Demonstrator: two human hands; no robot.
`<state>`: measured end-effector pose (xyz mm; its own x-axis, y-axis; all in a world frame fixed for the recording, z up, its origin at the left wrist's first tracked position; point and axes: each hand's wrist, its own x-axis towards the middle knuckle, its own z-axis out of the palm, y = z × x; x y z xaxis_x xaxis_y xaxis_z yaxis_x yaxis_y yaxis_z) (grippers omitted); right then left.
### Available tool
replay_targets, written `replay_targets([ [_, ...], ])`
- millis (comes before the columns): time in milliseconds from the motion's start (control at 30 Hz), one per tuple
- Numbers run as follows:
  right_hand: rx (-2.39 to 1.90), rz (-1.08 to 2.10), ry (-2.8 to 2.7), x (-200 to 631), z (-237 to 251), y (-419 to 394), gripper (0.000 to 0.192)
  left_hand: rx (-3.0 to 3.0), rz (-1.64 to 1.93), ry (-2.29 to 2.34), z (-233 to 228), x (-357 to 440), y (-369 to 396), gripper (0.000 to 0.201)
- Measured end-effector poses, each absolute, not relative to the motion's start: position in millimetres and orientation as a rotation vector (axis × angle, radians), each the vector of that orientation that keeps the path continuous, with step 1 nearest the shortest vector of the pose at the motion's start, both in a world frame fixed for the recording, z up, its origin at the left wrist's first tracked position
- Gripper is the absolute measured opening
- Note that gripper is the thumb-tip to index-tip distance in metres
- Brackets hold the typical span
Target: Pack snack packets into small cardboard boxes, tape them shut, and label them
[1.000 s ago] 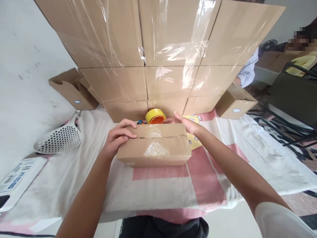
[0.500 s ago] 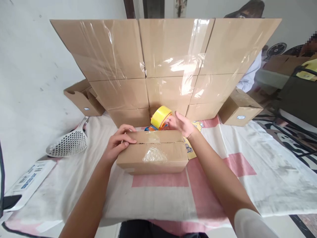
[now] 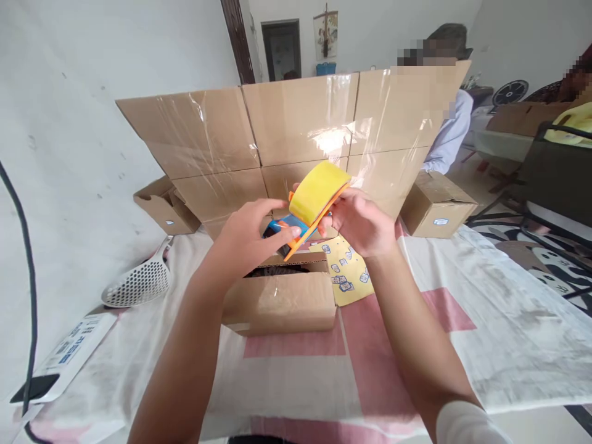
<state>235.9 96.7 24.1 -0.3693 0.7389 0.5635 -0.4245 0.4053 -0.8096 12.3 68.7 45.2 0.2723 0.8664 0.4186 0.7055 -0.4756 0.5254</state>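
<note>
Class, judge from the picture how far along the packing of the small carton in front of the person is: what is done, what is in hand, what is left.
Done: a stack of taped cartons stands behind. In hand: the right hand holds the tape dispenser up, and the left hand touches its blue end. Left: the small carton on the cloth shows a dark gap at its top seam, and no hand is on it.
</note>
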Motion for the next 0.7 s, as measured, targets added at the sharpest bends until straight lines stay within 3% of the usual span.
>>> replay_targets([
  [67,-0.358,1.190,-1.486,230.7,21.5,95.9,0.043,2.261,0.922,1.355,41.5,20.3,75.4,0.030],
  [233,-0.525,0.859,-1.448,216.9,15.5,91.4,0.033,1.913,0.976,1.092,34.8,29.3,78.6,0.027],
  [533,-0.561,0.707,-1.453,224.8,5.0,108.3,0.034,1.842,1.206,1.121,36.6,55.9,60.3,0.020],
  [700,-0.779,0.534,-1.442,246.2,-9.3,134.8,0.019,2.029,1.191,1.275,45.2,69.6,55.8,0.022],
])
